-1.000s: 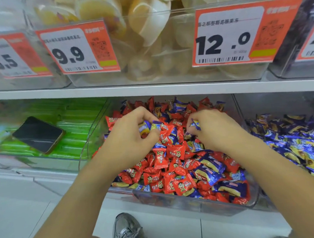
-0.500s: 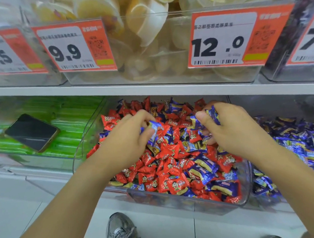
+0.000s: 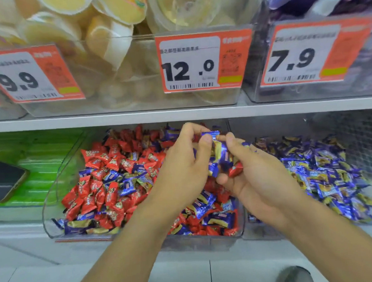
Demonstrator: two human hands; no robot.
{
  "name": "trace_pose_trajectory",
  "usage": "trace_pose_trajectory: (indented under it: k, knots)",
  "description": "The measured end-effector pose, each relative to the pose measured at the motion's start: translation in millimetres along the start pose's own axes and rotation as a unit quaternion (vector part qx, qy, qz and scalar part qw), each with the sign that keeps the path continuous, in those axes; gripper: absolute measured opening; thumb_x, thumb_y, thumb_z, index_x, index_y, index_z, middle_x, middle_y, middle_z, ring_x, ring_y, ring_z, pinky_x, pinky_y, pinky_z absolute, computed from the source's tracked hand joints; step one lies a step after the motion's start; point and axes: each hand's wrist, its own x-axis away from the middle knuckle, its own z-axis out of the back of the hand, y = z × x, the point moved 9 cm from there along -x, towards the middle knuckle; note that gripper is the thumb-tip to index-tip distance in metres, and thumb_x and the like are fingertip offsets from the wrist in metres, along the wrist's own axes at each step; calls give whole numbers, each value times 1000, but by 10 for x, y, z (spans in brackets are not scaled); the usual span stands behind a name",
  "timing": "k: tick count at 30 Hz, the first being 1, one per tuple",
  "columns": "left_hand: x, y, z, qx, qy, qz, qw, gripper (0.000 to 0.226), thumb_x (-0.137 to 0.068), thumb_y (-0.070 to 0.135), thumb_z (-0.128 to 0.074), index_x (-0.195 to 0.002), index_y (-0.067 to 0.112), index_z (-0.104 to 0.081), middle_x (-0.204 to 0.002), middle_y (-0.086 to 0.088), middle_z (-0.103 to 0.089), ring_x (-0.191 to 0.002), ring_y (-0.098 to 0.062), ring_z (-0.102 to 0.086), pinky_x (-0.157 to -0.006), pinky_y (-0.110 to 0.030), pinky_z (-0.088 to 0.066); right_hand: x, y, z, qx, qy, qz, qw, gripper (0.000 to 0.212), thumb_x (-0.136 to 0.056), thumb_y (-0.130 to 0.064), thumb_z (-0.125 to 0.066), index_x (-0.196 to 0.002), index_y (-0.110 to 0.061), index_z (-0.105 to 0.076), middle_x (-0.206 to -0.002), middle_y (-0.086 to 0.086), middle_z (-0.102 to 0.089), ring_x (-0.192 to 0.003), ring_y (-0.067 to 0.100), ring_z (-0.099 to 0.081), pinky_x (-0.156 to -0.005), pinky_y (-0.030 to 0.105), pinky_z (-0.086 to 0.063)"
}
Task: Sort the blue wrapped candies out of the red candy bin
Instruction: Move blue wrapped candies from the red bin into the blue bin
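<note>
We see three clear bins side by side on the lower shelf: the middle bin (image 3: 55,212) holds mixed wrapped candies (image 3: 109,183), the bin to its right (image 3: 271,233) holds another heap of candies (image 3: 325,176), and the bin to its left (image 3: 16,212) has a phone (image 3: 4,178) lying on top. Above the middle bin's right half, our left hand (image 3: 182,175) and right hand (image 3: 258,180) meet, with several candies (image 3: 220,154) between them. On the shelf above stand bins with price tags (image 3: 200,62) on their fronts.
</note>
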Motion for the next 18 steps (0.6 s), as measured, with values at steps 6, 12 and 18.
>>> trace_pose_trajectory:
  k: [6, 12, 18]
  knots:
    - [-62, 278, -660, -27, -36, -28, 999, 27, -94, 54, -42, -103, 29, -47, -64, 5, -62, -58, -10, -55, -62, -37, -46, 108, -431, 507, 85, -20, 35, 996, 26, -101, -19, -50, -93, -12, -74, -89, 3, -76, -61, 12, -61, -51, 24, -48]
    - [-88, 319, -868, -47, -138, -2, 989, 40, -81, 66, -56, -101, 32, -47, -67, 5, -69, -58, -11, -62, -62, -31, -50, 143, -471, 765, 135, -8, 27, 990, 32, -101, -27, -52, -82, -5, -64, -70, 10, -57, -62, 19, -45, -49, 27, -40]
    - [-7, 356, -370, -46, -89, -36, 994, 23, -87, 40, -64, -104, 34, -49, -67, -6, -70, -62, -20, -66, -70, -47, -51, 14, -277, 261, -4, -87, 0, 996, 53, -105, -32, -43, -130, 14, -45, -104, 24, -57, -77, 29, -39, -57, 34, -30]
